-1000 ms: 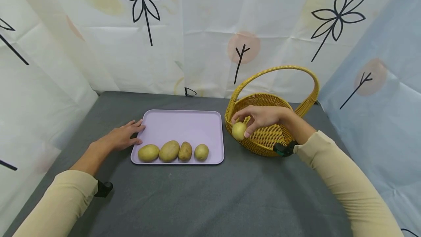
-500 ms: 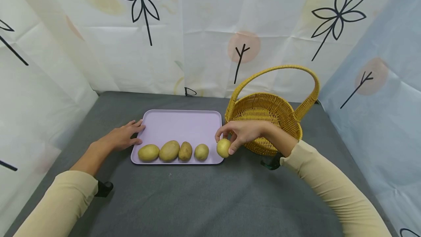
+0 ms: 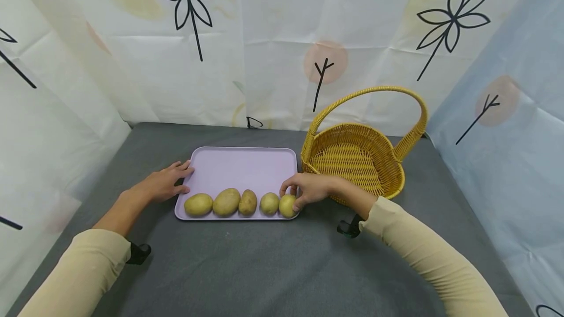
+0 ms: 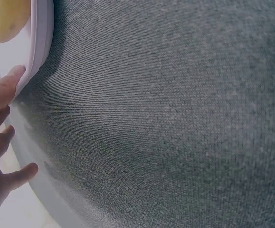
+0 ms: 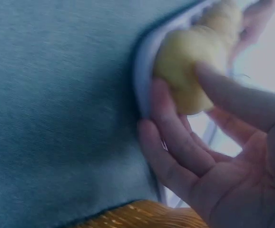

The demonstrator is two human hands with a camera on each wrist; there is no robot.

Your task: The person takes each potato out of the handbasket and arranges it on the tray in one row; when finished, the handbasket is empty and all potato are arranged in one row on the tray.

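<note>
My right hand (image 3: 308, 189) pinches a round yellow potato (image 3: 288, 206) at the near right corner of the lilac tray (image 3: 244, 168). In the right wrist view the thumb lies across this potato (image 5: 185, 66) and the fingers curl under it; the picture is blurred. To its left, several more potatoes, among them a large oval one (image 3: 226, 202), line the tray's near edge. My left hand (image 3: 164, 183) rests on the tray's left rim with fingers spread. The left wrist view shows that thumb touching the rim (image 4: 40, 42), close to a potato (image 4: 6, 19).
A yellow wicker basket (image 3: 352, 160) with a tall arched handle stands right of the tray, and the right forearm passes in front of it. Grey cloth (image 3: 229, 268) covers the table. Patterned curtains (image 3: 273, 62) hang behind and at both sides.
My right hand has carried the round potato from over the basket left and down to the right end of the row on the tray. The left hand has stayed in place.
</note>
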